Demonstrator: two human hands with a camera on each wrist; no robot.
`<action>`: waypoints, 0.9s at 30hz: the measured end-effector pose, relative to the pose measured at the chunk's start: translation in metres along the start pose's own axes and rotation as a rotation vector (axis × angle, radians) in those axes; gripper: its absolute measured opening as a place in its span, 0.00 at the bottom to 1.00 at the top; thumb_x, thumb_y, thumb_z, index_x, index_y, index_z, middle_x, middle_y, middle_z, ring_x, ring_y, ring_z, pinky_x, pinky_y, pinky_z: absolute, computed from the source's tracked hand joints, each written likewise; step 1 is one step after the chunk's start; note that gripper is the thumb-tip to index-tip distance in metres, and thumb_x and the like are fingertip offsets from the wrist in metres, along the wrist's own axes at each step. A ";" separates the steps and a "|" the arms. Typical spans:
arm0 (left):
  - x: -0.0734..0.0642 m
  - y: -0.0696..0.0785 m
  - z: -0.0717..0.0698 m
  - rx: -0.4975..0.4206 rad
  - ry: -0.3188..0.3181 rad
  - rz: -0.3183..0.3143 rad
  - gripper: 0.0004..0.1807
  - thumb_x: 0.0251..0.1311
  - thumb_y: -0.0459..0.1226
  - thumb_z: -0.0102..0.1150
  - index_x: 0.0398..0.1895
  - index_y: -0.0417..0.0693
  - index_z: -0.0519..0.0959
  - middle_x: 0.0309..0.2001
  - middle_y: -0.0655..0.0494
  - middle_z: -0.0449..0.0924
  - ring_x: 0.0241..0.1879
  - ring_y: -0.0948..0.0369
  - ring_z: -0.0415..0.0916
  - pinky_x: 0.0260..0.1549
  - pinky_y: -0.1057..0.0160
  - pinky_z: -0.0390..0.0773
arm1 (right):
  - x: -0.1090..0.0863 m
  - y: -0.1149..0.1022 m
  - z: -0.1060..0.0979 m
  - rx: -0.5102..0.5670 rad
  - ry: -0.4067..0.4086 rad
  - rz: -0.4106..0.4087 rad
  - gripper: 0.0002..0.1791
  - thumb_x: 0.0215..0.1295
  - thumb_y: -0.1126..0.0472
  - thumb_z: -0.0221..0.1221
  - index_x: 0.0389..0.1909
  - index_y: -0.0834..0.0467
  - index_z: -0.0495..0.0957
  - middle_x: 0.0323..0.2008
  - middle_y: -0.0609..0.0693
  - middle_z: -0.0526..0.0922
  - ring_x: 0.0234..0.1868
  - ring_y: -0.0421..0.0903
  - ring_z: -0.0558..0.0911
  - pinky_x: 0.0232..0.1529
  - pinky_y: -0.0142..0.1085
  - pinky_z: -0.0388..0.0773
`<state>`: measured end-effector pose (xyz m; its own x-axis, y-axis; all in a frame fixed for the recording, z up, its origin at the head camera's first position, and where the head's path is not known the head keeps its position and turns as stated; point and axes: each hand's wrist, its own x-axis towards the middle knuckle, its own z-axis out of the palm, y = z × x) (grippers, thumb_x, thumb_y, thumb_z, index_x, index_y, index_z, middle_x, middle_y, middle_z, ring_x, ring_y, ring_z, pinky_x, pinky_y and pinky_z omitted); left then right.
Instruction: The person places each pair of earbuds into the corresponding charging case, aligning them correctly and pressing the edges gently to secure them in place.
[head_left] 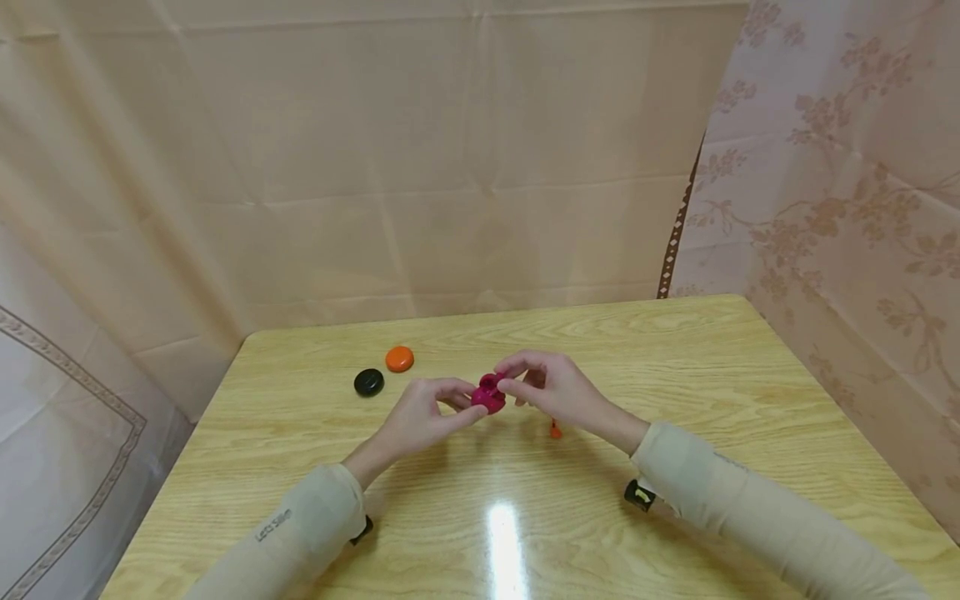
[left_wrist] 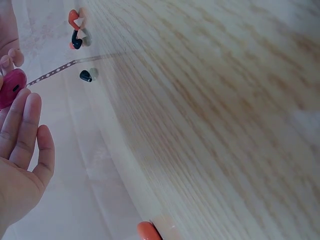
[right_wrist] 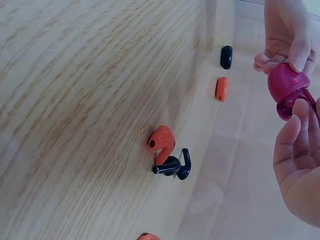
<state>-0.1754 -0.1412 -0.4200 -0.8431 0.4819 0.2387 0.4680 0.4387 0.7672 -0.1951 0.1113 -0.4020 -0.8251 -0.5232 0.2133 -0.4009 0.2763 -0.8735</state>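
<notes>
My left hand (head_left: 429, 414) holds a small magenta earbud case (head_left: 491, 402) above the table, thumb on the near side and fingers behind. Its lid (right_wrist: 283, 111) stands open, tipped toward my right hand (head_left: 561, 390). The right thumb and index finger pinch a magenta earbud (right_wrist: 309, 95) at the case's opening, its body mostly covered by the fingers. On the tabletop below the right hand lie an orange earbud (right_wrist: 163, 137) and black earbuds (right_wrist: 185, 170). From the left wrist, the case (left_wrist: 13, 88) shows its rounded back with a small dark mark.
Left of the hands, a round black case (head_left: 369, 382) and a round orange case (head_left: 400, 359) rest closed on the wooden table (head_left: 660, 358). Curtains (head_left: 450, 167) hang behind the table and on both sides. A small dark device (head_left: 639, 496) sits under the right cuff.
</notes>
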 end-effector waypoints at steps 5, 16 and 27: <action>0.000 0.000 0.000 -0.004 -0.001 -0.003 0.14 0.63 0.48 0.70 0.46 0.52 0.88 0.35 0.67 0.88 0.34 0.67 0.83 0.22 0.64 0.77 | 0.000 0.001 0.002 0.016 -0.001 -0.008 0.09 0.69 0.60 0.66 0.48 0.53 0.84 0.38 0.46 0.86 0.30 0.60 0.85 0.27 0.43 0.81; 0.000 0.000 0.000 0.004 -0.002 -0.011 0.13 0.63 0.48 0.71 0.46 0.53 0.88 0.35 0.67 0.88 0.35 0.66 0.83 0.22 0.64 0.75 | 0.000 0.001 0.003 0.005 -0.001 -0.009 0.09 0.69 0.61 0.66 0.48 0.53 0.85 0.38 0.47 0.86 0.29 0.59 0.84 0.26 0.40 0.80; -0.001 0.001 0.000 -0.007 -0.005 -0.024 0.13 0.63 0.49 0.70 0.46 0.54 0.88 0.35 0.68 0.87 0.35 0.66 0.83 0.19 0.66 0.72 | 0.001 0.002 0.005 -0.014 -0.016 -0.039 0.08 0.70 0.61 0.65 0.48 0.53 0.85 0.37 0.45 0.87 0.28 0.56 0.84 0.24 0.34 0.77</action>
<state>-0.1738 -0.1417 -0.4192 -0.8527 0.4752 0.2170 0.4457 0.4450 0.7768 -0.1951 0.1070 -0.4060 -0.8023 -0.5467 0.2398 -0.4384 0.2670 -0.8582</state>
